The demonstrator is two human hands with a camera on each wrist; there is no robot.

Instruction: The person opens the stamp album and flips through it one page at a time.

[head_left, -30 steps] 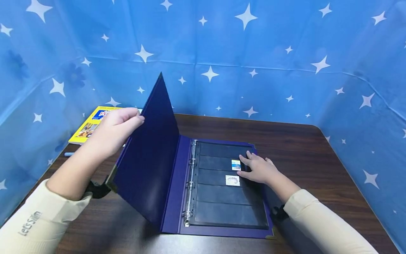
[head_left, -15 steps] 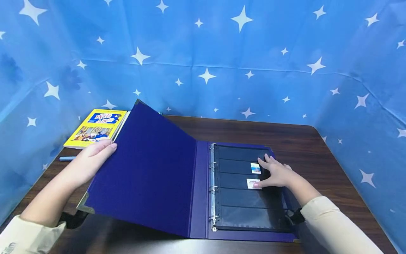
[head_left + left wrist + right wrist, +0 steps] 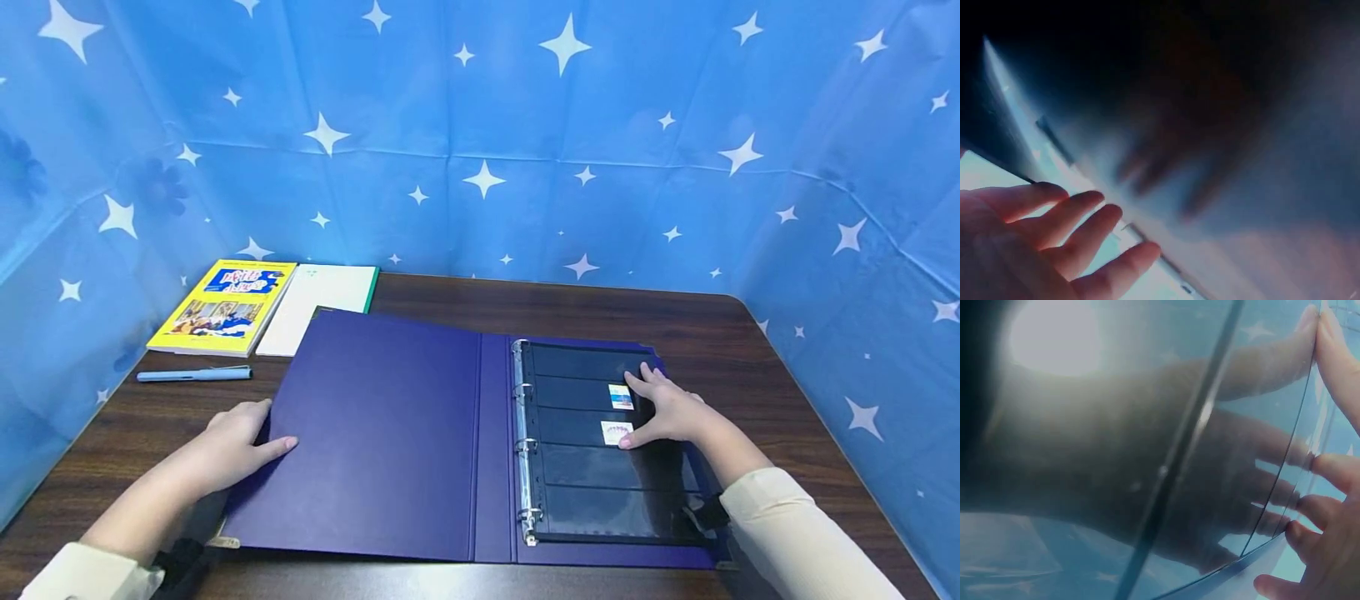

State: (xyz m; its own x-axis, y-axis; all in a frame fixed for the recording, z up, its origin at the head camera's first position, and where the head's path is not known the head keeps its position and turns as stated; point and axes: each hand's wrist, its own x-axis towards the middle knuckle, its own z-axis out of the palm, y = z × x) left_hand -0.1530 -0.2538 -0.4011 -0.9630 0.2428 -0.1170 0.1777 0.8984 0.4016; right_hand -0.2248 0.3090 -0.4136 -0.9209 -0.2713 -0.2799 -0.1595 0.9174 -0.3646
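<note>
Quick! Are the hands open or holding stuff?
Left hand: can't tell; thumb over the edge of the purple rectangular binder cover.
Right hand: open, touching the glossy black pocket page.

Room far R of tbl [image 3: 783,379], binder [image 3: 375,437] mid, pen [image 3: 193,375], yellow bk [image 3: 222,308] blocking L

Purple ring binder [image 3: 495,467], open, on table [image 3: 787,467]

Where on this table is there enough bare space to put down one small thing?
The table is bare between the album and its right edge, beyond the right sleeve. A strip behind the album, before the curtain, is also free. Back left is crowded: yellow book, white pad, pen, with the left hand nearby.
</note>
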